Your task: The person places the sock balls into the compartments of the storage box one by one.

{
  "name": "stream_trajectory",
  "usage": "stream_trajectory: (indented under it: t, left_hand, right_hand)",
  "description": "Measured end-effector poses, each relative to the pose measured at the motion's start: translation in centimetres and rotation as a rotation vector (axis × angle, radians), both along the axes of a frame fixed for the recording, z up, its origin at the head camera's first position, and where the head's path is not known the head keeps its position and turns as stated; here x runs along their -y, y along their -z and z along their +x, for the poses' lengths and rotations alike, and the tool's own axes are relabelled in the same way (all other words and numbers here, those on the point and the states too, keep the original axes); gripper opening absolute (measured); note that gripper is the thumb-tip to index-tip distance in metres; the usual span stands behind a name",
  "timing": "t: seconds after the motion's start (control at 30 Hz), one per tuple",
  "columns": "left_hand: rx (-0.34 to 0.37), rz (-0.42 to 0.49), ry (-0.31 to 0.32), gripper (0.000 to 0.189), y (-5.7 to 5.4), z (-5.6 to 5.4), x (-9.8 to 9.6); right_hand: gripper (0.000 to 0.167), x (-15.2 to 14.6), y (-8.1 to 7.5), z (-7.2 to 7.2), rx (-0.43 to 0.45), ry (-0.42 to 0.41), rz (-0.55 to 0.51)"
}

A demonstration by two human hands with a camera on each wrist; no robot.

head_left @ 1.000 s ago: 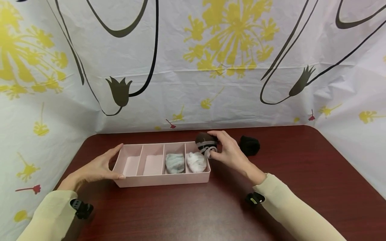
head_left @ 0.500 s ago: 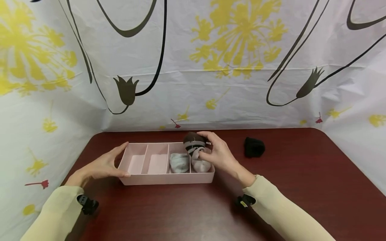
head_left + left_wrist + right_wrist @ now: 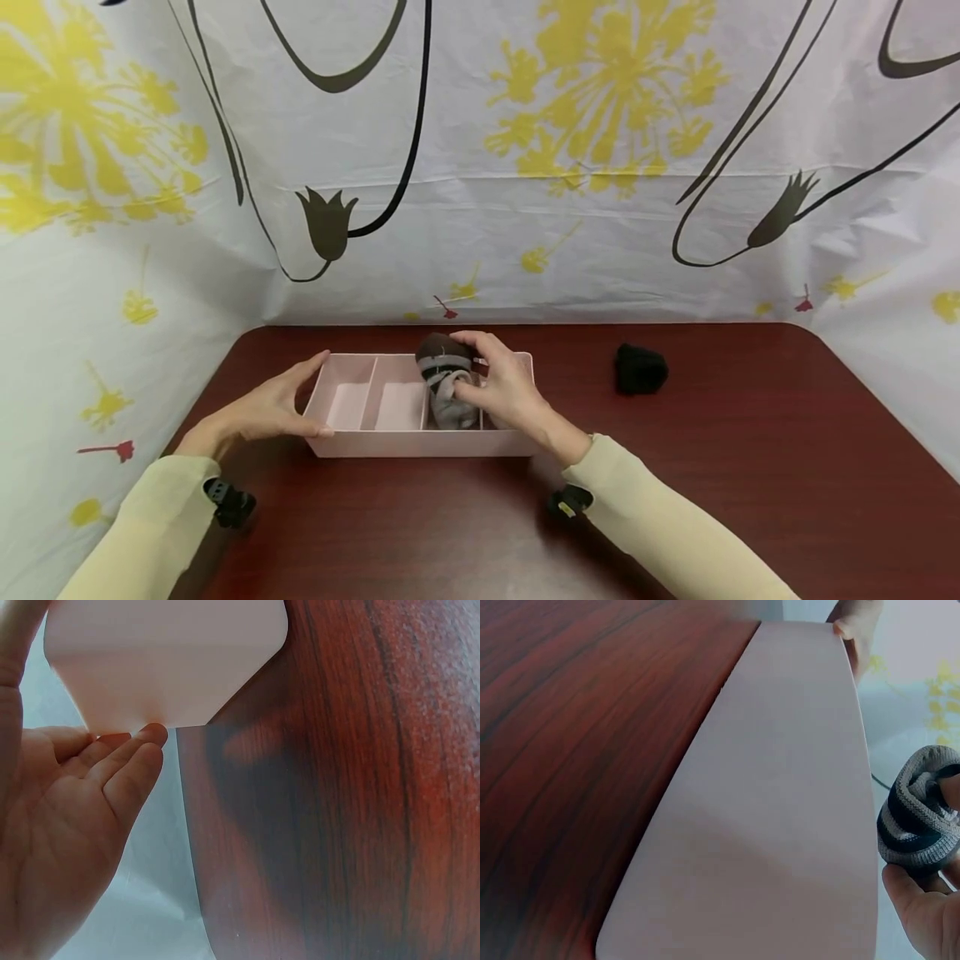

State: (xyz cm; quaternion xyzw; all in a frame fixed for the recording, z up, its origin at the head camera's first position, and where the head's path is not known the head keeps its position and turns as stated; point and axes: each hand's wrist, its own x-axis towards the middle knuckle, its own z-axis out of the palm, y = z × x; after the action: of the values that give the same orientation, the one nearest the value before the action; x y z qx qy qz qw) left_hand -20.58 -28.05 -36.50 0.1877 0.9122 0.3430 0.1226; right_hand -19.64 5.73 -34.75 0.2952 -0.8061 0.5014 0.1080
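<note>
A pink divided box (image 3: 420, 444) stands on the table. My left hand (image 3: 273, 400) holds its left end, thumb at the front corner and fingers toward the back corner. In the left wrist view, fingertips (image 3: 154, 735) touch the box's end wall. My right hand (image 3: 510, 387) pinches a rolled striped sock (image 3: 444, 362), brown, grey and black, over the third compartment from the left. Grey and dark bands show on the sock (image 3: 919, 817) in the right wrist view. The sock and hand mostly hide what lies in the two right compartments. Nothing lies in the two left ones.
A black rolled bundle (image 3: 641, 369), likely a sock, lies on the dark red table (image 3: 720, 433) to the right of the box. A patterned white sheet (image 3: 600, 250) hangs behind the table and along its sides.
My right hand has carried the striped sock leftward, from the box's right end to over the third compartment. The left hand stays at the box's left end. The head view has shifted slightly.
</note>
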Motion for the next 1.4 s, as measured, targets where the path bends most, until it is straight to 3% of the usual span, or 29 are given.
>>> stream_trajectory:
  t: [0.43,0.8,0.97,1.4]
  left_hand:
    - [-0.006,0.001,0.013,0.114,-0.1,0.0,0.0]
    - [-0.007,0.007,0.014,0.114,0.0,-0.2,0.1]
    - [0.003,0.009,0.002,0.115,0.1,-0.3,0.1]
    - [0.021,0.023,-0.005,0.116,0.0,0.0,0.0]
  right_hand:
    - [0.052,3.7,0.5,-0.3,0.001,0.006,0.056]
    - [0.057,5.1,1.1,-0.3,-0.13,0.059,0.21]
    - [0.056,5.5,1.2,-0.4,-0.139,0.077,0.247]
    - [0.052,6.9,0.4,-0.4,-0.206,0.121,0.519]
